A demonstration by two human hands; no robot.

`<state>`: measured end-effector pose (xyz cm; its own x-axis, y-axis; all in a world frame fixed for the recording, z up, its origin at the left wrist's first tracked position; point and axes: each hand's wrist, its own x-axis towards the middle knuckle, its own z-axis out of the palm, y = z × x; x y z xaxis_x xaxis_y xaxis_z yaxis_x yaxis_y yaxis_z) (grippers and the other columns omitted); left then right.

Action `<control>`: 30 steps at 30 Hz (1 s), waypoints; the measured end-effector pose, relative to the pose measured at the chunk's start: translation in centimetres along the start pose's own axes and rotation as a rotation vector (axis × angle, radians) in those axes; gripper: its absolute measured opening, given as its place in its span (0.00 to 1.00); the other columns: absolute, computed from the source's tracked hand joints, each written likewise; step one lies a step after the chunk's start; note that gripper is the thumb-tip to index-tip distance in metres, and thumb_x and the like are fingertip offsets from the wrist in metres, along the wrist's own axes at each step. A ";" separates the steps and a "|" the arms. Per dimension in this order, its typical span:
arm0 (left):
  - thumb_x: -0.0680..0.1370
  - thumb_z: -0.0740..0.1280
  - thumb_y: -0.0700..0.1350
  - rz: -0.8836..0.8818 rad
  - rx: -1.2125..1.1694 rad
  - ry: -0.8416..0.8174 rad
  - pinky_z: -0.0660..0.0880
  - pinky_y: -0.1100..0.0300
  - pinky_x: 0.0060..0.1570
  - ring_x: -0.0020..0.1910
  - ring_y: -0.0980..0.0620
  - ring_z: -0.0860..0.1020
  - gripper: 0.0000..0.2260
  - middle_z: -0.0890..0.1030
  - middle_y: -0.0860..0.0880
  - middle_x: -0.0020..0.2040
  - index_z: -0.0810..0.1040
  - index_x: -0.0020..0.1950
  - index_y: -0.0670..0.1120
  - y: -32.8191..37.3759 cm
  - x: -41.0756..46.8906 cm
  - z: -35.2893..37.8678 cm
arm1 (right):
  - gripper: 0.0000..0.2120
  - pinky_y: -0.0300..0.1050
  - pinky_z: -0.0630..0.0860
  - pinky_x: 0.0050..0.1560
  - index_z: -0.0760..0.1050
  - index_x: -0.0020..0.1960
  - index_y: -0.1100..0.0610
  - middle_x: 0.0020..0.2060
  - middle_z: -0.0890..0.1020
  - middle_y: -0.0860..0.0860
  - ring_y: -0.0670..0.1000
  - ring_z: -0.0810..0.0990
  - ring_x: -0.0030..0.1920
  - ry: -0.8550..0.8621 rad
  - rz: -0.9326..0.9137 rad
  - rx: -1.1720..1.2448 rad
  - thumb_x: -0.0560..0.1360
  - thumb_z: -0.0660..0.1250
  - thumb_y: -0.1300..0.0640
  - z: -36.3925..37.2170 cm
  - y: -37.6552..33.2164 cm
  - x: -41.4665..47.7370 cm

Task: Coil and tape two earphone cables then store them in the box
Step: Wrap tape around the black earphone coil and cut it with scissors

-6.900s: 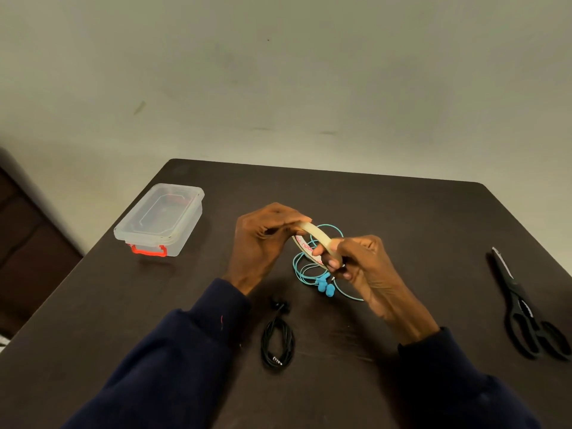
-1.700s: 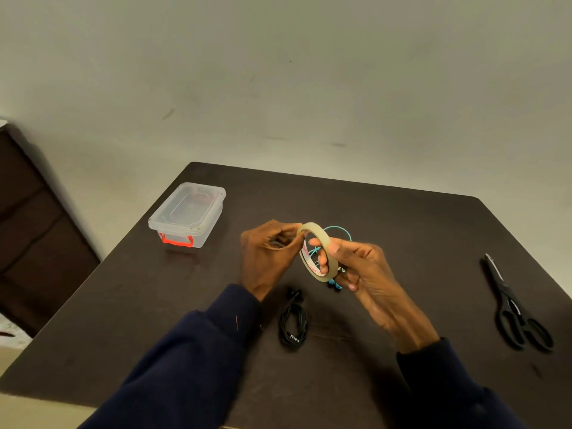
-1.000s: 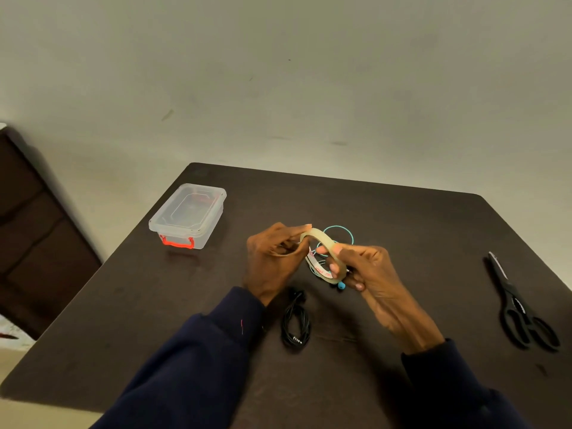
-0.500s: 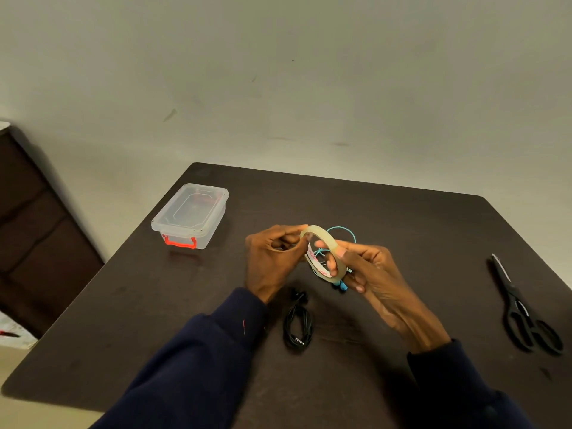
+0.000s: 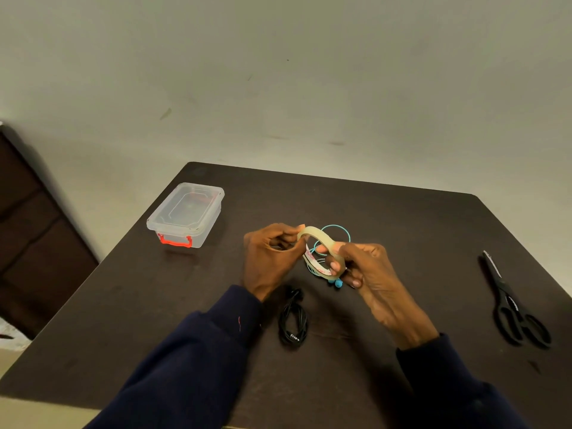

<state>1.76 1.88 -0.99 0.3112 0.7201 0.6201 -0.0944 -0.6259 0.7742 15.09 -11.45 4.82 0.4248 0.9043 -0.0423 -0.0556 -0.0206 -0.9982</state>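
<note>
Holding the pale, translucent tape roll up between both hands, we keep it clear of the table so the free end can be picked loose. Our right hand is curled shut around the ring's near side, while our left hand pinches at its upper rim with thumb and fingertips, probably hunting the tape edge. Behind the roll lies the turquoise earphone cable, loosely looped and not yet bound, we judge. The black earphone cable rests coiled just below our hands; whether it is taped we cannot tell. The clear plastic box with orange latch waits lidded, well apart on the left. Black scissors lie far right. Everything sits on a dark brown matte table against a plain pale wall.
</note>
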 end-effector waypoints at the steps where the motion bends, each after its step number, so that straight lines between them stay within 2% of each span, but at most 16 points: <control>1: 0.74 0.76 0.48 -0.021 -0.019 -0.001 0.84 0.49 0.38 0.38 0.50 0.85 0.12 0.86 0.49 0.43 0.86 0.53 0.42 0.0 0.0 0.0 | 0.13 0.36 0.58 0.25 0.82 0.49 0.72 0.30 0.78 0.55 0.45 0.69 0.29 -0.015 0.001 0.008 0.78 0.61 0.65 0.0 0.0 0.0; 4: 0.74 0.77 0.47 -0.078 -0.028 -0.002 0.84 0.47 0.39 0.39 0.50 0.85 0.11 0.87 0.50 0.43 0.86 0.53 0.43 0.0 0.1 -0.2 | 0.13 0.35 0.58 0.24 0.81 0.51 0.74 0.33 0.82 0.51 0.44 0.70 0.29 -0.066 0.005 0.002 0.77 0.59 0.70 0.1 -0.5 -0.2; 7: 0.73 0.76 0.51 -0.083 -0.025 -0.018 0.84 0.48 0.41 0.42 0.51 0.86 0.14 0.87 0.49 0.45 0.86 0.54 0.43 0.3 0.1 -0.2 | 0.15 0.35 0.58 0.24 0.83 0.54 0.68 0.35 0.81 0.53 0.44 0.73 0.31 -0.123 0.012 0.013 0.77 0.58 0.71 0.0 -0.9 -0.5; 9: 0.74 0.75 0.51 0.076 0.085 -0.008 0.84 0.54 0.46 0.46 0.54 0.85 0.15 0.86 0.48 0.49 0.85 0.56 0.43 0.7 0.4 -0.5 | 0.17 0.38 0.57 0.26 0.85 0.55 0.63 0.36 0.80 0.56 0.45 0.74 0.34 -0.155 -0.005 0.014 0.78 0.58 0.70 -0.1 -1.1 -0.6; 12: 0.75 0.76 0.44 0.380 0.289 -0.027 0.79 0.64 0.55 0.53 0.54 0.82 0.16 0.83 0.44 0.56 0.82 0.62 0.42 1.2 0.7 -0.5 | 0.13 0.35 0.60 0.24 0.85 0.54 0.62 0.39 0.83 0.59 0.46 0.77 0.34 -0.138 -0.033 -0.036 0.80 0.62 0.67 -0.3 -1.6 -0.5; 16: 0.74 0.76 0.40 0.528 0.360 -0.048 0.80 0.63 0.50 0.49 0.54 0.81 0.14 0.83 0.44 0.52 0.83 0.60 0.43 1.3 0.8 -0.6 | 0.10 0.29 0.68 0.24 0.83 0.54 0.69 0.39 0.83 0.62 0.47 0.81 0.33 -0.109 -0.030 -0.019 0.80 0.64 0.65 -0.3 -2.2 -1.0; 18: 0.74 0.77 0.40 0.534 0.364 -0.052 0.80 0.61 0.43 0.43 0.54 0.81 0.14 0.83 0.45 0.48 0.84 0.59 0.42 1.0 0.8 -0.8 | 0.12 0.29 0.70 0.24 0.81 0.53 0.74 0.38 0.82 0.63 0.46 0.80 0.31 -0.078 -0.036 0.018 0.80 0.65 0.64 -0.4 -2.1 -1.4; 21: 0.75 0.76 0.42 0.501 0.358 -0.071 0.78 0.58 0.35 0.37 0.54 0.78 0.14 0.82 0.46 0.44 0.83 0.60 0.43 0.7 0.6 -0.8 | 0.14 0.29 0.69 0.24 0.82 0.51 0.72 0.35 0.82 0.62 0.46 0.79 0.29 -0.034 -0.041 0.011 0.80 0.66 0.60 -0.7 -1.6 -1.6; 24: 0.75 0.76 0.42 0.433 0.283 -0.093 0.80 0.58 0.35 0.38 0.54 0.80 0.15 0.82 0.46 0.44 0.82 0.61 0.44 0.8 0.5 -0.5 | 0.13 0.33 0.62 0.22 0.85 0.49 0.65 0.36 0.83 0.60 0.48 0.79 0.31 -0.033 -0.013 -0.009 0.80 0.67 0.56 -0.9 -1.3 -1.6; 26: 0.75 0.75 0.43 0.384 0.224 -0.082 0.81 0.60 0.37 0.38 0.55 0.81 0.15 0.83 0.46 0.44 0.81 0.61 0.44 1.0 0.5 -0.6 | 0.12 0.35 0.60 0.23 0.86 0.46 0.62 0.37 0.84 0.60 0.50 0.79 0.33 -0.050 -0.007 0.002 0.80 0.66 0.57 -0.8 -1.2 -1.8; 30: 0.75 0.74 0.47 0.349 0.231 -0.060 0.80 0.66 0.38 0.37 0.57 0.80 0.14 0.84 0.47 0.43 0.83 0.58 0.42 1.5 0.4 -0.9 | 0.12 0.34 0.60 0.22 0.85 0.51 0.65 0.38 0.83 0.59 0.50 0.80 0.35 -0.093 -0.012 0.033 0.81 0.65 0.58 -0.5 -1.2 -2.0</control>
<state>0.87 1.46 0.55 0.3537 0.4388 0.8261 0.0088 -0.8847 0.4662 14.76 -13.48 6.05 0.3403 0.9400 -0.0250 -0.0815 0.0030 -0.9967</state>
